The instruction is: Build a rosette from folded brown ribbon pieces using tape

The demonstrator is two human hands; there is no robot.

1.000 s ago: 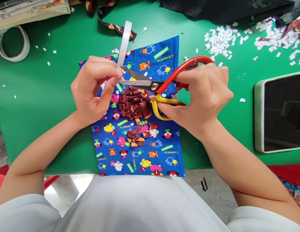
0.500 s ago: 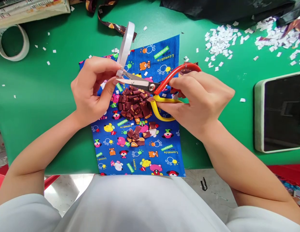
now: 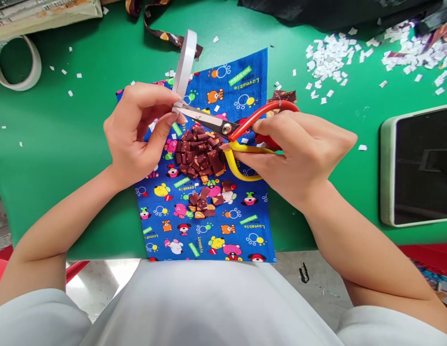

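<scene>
The person's left hand (image 3: 134, 137) is over the upper left part of a blue cloth printed with coloured cartoon animals (image 3: 187, 240), its thumb and index finger pinched together on a narrow, glossy white strip (image 3: 185, 62). The strip rises from the fingertips and bends over slightly at its top end. The right hand (image 3: 304, 151) grips scissors with one red and one yellow handle and dark metal blades (image 3: 226, 129), its fingers curled around the handles. The blades are nearly together, pointing left, with their tips at the lower end of the strip, right beside the left fingertips. Below the blades, a heap of small dark-brown cut pieces with orange marks (image 3: 200, 154) lies on the cloth, with a smaller cluster of similar pieces (image 3: 202, 203) nearer the person. The cloth lies on a green tabletop (image 3: 65, 158). A curling dark-brown patterned ribbon (image 3: 167, 36) lies beyond the strip; a heap of small white cut pieces (image 3: 329, 57) is at upper right, and a dark-screened device with a pale-green edge (image 3: 425, 168) lies right of the right hand.
</scene>
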